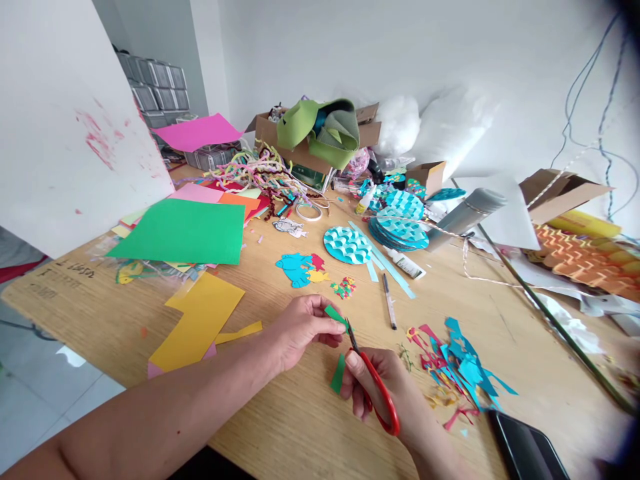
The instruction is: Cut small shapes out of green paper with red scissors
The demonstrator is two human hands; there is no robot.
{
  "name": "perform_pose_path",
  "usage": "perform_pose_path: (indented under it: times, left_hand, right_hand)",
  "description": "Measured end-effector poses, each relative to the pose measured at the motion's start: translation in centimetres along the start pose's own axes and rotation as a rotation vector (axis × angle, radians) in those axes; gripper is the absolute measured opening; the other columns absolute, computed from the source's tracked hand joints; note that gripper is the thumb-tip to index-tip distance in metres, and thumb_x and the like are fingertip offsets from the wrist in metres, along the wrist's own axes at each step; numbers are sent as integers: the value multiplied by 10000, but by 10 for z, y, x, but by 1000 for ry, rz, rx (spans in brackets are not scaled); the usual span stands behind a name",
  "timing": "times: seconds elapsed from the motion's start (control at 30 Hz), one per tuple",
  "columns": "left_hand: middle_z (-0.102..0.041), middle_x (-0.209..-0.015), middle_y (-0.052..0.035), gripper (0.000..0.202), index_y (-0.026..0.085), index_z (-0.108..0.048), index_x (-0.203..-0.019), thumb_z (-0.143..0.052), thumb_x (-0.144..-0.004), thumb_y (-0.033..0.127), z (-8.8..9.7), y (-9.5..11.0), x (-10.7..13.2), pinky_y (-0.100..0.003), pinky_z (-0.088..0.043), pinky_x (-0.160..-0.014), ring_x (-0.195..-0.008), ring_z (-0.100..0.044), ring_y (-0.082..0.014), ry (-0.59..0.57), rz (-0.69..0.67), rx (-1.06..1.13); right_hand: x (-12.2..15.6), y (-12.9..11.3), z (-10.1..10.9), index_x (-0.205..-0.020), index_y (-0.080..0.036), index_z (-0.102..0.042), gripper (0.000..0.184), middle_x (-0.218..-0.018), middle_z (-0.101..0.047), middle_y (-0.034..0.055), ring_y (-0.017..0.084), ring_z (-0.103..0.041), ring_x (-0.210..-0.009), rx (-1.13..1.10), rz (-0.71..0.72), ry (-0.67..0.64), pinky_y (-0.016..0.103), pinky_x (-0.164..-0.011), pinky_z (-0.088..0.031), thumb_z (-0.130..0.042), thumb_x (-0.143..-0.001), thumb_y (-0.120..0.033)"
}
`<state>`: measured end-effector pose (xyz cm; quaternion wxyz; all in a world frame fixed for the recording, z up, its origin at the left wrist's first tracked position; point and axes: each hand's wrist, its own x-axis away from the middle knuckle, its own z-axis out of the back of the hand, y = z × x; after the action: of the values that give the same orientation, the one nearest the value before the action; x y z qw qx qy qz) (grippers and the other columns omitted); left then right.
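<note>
Between thumb and fingers, my left hand [313,327] pinches a small green paper piece [336,316]. My right hand [380,383] is closed around red-handled scissors [379,383], whose blades reach the near edge of that paper. Another green paper strip [339,375] shows beside my right fingers; whether they touch it I cannot tell. Just beyond my hands lie tiny red, yellow and green paper bits [343,287]. Blue fish cutouts [295,268] lie further left, with a red cutout [317,263] and a yellow cutout [318,276] against them.
Colourful paper scraps [460,367] and a phone [525,445] lie at right. A pen [389,302], glue bottle [406,264] and scaled blue disc [347,245] are beyond my hands. Green paper [185,230] and yellow paper [200,320] spread leftward. A grey cylinder [467,217] stands at back right.
</note>
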<state>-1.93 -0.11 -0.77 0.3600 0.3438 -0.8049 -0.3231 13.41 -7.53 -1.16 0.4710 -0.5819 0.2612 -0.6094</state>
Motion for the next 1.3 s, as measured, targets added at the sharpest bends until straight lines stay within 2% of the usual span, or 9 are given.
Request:
perform_pose_path:
  times: [0.17,0.43,0.7,0.9,1.1,1.3]
  left_hand:
    - [-618,-640,-6,281,136,-553,-690,-773,-516,152,-1,-1,1,-269,-465,-591,-582,-592,-122,23,17,-2]
    - [-622,-632,-10,286,141,-548,-689,-767,-504,146,-2,-3,2,-281,-464,-609,-587,-593,-131,34,67,17]
    - [-621,-642,-1,301,135,-566,-682,-790,-481,153,-1,-4,1,-273,-455,-616,-586,-579,-114,13,105,61]
    - [-658,-650,-47,224,118,-612,-661,-751,-537,242,-1,-3,2,-268,-421,-584,-550,-564,-111,-9,149,-55]
    - [-646,-636,-32,210,117,-627,-656,-746,-541,245,-2,-2,2,-266,-403,-582,-531,-548,-103,-15,131,-49]
    - [-643,-652,-27,230,119,-620,-655,-764,-541,256,-4,-4,4,-267,-416,-609,-560,-563,-107,-22,114,5]
  right_hand:
    - [0,-1,0,-561,-129,-587,608,-383,-542,5,83,-499,-319,0,26,6,165,-342,-372,-576,-701,-721]
    - [-1,1,-1,-600,-129,-584,569,-471,-581,14,94,-543,-369,-13,82,-1,176,-376,-428,-601,-712,-687]
    - [-1,1,-1,-571,-130,-583,598,-422,-561,10,88,-514,-339,5,42,16,173,-356,-402,-580,-704,-714]
    - [0,-1,-1,-580,-128,-591,604,-422,-560,10,90,-515,-342,26,40,14,177,-361,-400,-567,-713,-717]
    - [-1,3,-2,-608,-126,-590,610,-510,-607,33,97,-551,-378,1,74,-5,189,-384,-436,-558,-713,-726]
    - [0,1,-1,-602,-120,-595,617,-490,-599,30,94,-550,-379,0,79,0,177,-377,-415,-555,-717,-725]
